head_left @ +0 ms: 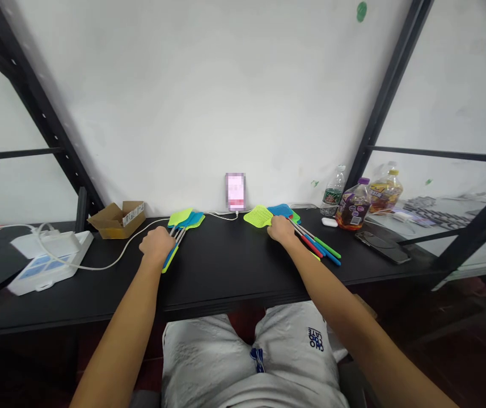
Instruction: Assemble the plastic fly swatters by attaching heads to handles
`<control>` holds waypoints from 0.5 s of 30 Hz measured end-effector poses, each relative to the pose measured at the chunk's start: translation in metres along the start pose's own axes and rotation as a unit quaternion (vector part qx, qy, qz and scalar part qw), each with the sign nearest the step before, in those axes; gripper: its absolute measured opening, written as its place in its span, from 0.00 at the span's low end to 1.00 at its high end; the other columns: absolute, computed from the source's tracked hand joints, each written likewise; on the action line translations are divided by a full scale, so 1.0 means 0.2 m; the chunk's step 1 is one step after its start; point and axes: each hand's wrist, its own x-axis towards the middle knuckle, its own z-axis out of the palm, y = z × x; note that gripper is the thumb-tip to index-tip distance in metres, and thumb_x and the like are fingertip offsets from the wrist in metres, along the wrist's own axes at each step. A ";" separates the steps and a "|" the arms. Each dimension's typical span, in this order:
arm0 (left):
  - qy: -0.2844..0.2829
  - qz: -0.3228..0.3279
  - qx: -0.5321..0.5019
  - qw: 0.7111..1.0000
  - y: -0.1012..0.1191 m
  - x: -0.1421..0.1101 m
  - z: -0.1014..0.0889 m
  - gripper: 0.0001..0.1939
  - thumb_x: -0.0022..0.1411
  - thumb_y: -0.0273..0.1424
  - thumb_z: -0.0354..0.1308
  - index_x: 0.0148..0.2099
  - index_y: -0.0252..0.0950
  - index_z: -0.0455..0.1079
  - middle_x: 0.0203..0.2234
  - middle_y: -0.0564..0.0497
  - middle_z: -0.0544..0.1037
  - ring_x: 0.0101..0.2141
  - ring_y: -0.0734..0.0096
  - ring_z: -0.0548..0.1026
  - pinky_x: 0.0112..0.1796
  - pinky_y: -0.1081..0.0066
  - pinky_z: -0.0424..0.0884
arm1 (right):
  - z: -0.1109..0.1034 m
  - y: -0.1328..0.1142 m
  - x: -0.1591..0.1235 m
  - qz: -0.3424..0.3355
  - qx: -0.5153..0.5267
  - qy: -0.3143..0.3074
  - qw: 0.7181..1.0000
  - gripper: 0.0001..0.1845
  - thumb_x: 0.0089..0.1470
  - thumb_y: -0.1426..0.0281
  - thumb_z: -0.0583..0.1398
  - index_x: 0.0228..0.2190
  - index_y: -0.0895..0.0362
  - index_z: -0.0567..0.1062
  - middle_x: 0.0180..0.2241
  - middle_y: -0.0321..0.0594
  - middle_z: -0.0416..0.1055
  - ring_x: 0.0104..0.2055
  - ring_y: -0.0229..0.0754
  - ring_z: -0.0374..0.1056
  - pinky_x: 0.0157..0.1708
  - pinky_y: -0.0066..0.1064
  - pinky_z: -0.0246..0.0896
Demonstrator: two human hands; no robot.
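Observation:
Two groups of fly swatters with mesh heads and thin metal shafts lie on the black desk (225, 266). In the left group, a yellow-green fly swatter (181, 217) overlaps a blue fly swatter (193, 219). My left hand (157, 245) is closed at this group's left side, near the shafts; its fingertips are hidden. In the right group, my right hand (280, 229) is closed at the neck of a yellow-green fly swatter (258, 216). Behind it is a blue head (280, 210), and red, blue and green handles (328, 247) fan out to the right.
A phone (235, 191) with a blurred screen leans on the wall, its white cable trailing left. An open cardboard box (117, 221) and a white power strip (51, 263) lie left. Right are a water bottle (333, 191), a purple-capped bottle (353, 205), a white case (329, 222) and a dark phone (382, 247).

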 end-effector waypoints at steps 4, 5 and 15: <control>-0.015 -0.002 0.002 1.000 0.01 -0.01 -0.01 0.21 0.52 0.34 0.57 0.48 0.32 0.72 0.48 0.31 0.74 0.47 0.42 0.73 0.41 0.54 0.71 | -0.02 -0.03 -0.02 -0.034 0.000 0.064 0.997 0.12 0.55 0.72 0.53 0.38 0.59 0.75 0.42 0.51 0.72 0.43 0.49 0.70 0.39 0.34 0.60; -0.015 0.000 0.002 1.000 0.01 -0.02 -0.02 0.21 0.53 0.35 0.56 0.48 0.31 0.72 0.48 0.31 0.74 0.47 0.42 0.73 0.41 0.54 0.71 | -0.02 -0.04 -0.02 -0.042 0.011 0.085 0.995 0.12 0.56 0.72 0.53 0.37 0.58 0.75 0.41 0.50 0.73 0.43 0.48 0.69 0.39 0.33 0.59; 0.130 0.120 -0.004 0.984 0.13 -0.13 0.01 0.17 0.63 0.36 0.46 0.43 0.31 0.71 0.41 0.35 0.74 0.43 0.50 0.73 0.40 0.60 0.69 | -0.06 -0.12 -0.06 -0.146 0.251 0.291 0.912 0.08 0.48 0.69 0.56 0.20 0.56 0.68 0.19 0.34 0.63 0.24 0.37 0.56 0.28 0.29 0.48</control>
